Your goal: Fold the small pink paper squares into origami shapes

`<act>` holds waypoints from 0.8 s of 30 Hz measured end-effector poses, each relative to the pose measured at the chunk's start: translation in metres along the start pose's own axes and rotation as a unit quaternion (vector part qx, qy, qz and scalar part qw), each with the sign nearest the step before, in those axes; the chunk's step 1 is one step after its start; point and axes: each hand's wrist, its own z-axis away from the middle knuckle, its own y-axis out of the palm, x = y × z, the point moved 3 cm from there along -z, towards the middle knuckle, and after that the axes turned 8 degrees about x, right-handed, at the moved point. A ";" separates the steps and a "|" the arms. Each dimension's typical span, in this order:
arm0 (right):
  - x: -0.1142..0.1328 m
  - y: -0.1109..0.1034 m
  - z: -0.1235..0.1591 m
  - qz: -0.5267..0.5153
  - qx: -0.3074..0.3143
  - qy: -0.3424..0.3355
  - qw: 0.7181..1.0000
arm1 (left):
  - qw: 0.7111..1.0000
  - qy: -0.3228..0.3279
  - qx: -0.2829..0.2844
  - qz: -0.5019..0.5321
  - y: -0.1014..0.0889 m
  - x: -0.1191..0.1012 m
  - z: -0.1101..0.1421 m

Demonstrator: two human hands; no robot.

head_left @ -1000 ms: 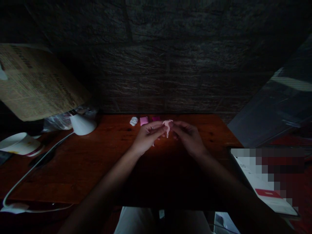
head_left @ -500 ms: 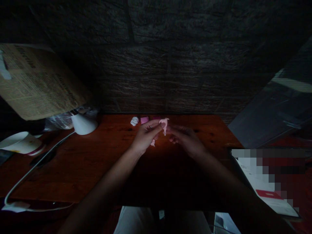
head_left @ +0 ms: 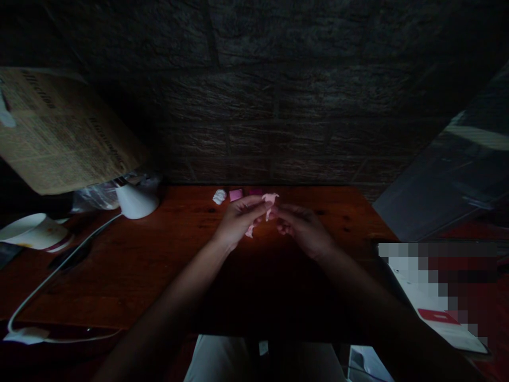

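Over the wooden table, my left hand pinches a ragged piece of pale pink modelling clay between thumb and fingers. The fingers of my right hand are closed at the clay's right side, pinching it too. Below my left fingers shows another pale pink bit; the hand partly hides it. Just behind the hands lie a crumpled white lump, a pink block and a dark magenta block, the last two partly covered.
On the left of the table stand a white cone-shaped lamp base with its cable, a paper cup and a brown printed paper bag. A lit tablet-like screen lies at the right. A dark brick wall rises behind.
The clay has shifted slightly left and turned in my fingers. My right hand has moved slightly left and down, and its fingers have curled more. More of the lower pink bit shows.
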 end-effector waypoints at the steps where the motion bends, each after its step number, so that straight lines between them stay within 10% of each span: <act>1: 0.001 0.000 0.000 0.015 -0.002 -0.004 1.000 | 1.000 0.004 0.000 -0.001 0.000 0.000 0.000; 24: 0.014 -0.004 0.003 0.112 -0.083 -0.079 0.987 | 0.999 0.003 -0.027 0.018 0.000 0.004 -0.001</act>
